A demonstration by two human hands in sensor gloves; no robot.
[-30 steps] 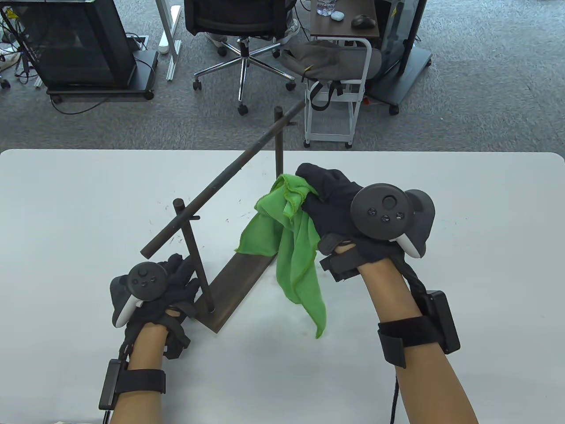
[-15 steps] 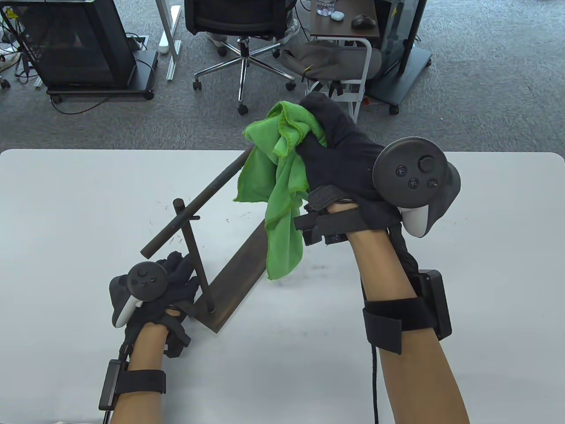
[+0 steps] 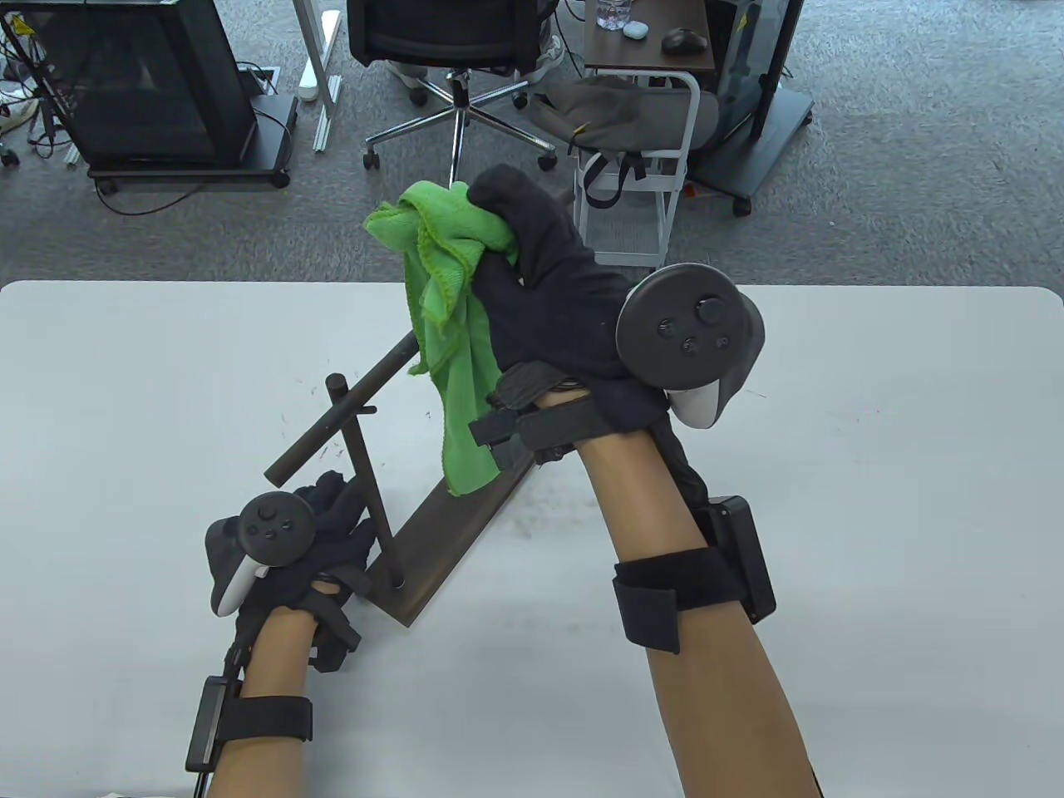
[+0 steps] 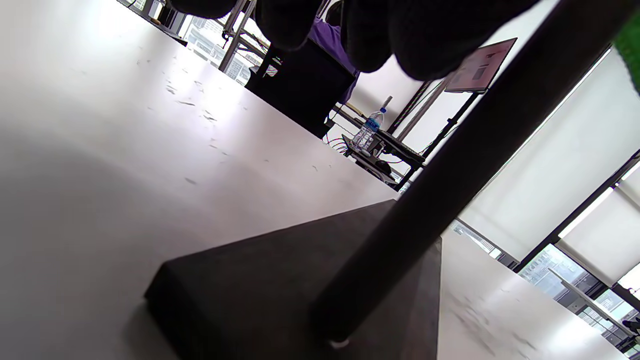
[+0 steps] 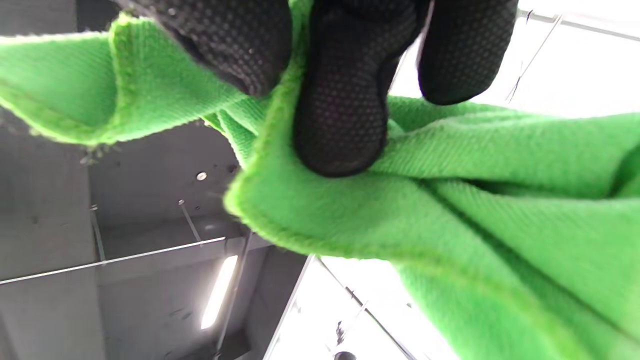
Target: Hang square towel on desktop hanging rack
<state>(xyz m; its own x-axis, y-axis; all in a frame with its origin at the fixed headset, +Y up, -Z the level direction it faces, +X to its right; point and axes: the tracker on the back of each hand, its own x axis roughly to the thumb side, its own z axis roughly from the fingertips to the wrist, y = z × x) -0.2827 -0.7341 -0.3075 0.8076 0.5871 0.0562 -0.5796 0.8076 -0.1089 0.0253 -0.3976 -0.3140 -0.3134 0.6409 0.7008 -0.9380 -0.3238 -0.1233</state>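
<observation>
My right hand (image 3: pixel 532 266) grips a bunched green square towel (image 3: pixel 445 332) and holds it high over the dark rack's horizontal bar (image 3: pixel 349 411). The towel hangs down in front of the bar and hides its far half. In the right wrist view my fingertips (image 5: pixel 345 100) pinch the towel (image 5: pixel 450 210). The rack's flat base (image 3: pixel 449 540) lies on the white table (image 3: pixel 125 416). My left hand (image 3: pixel 332 532) rests beside the near upright post (image 3: pixel 370 490); in the left wrist view its fingers (image 4: pixel 400 30) are at that post (image 4: pixel 450 175) above the base (image 4: pixel 260 280).
Beyond the table's far edge stand an office chair (image 3: pixel 453 50), a white cart (image 3: pixel 636 166) and a dark cabinet (image 3: pixel 141 83) on grey carpet. The table's left and right sides are bare white surface.
My right hand has lifted the towel off the table, up and then to the left, from beside the rack's base to above the bar. My left hand has stayed put.
</observation>
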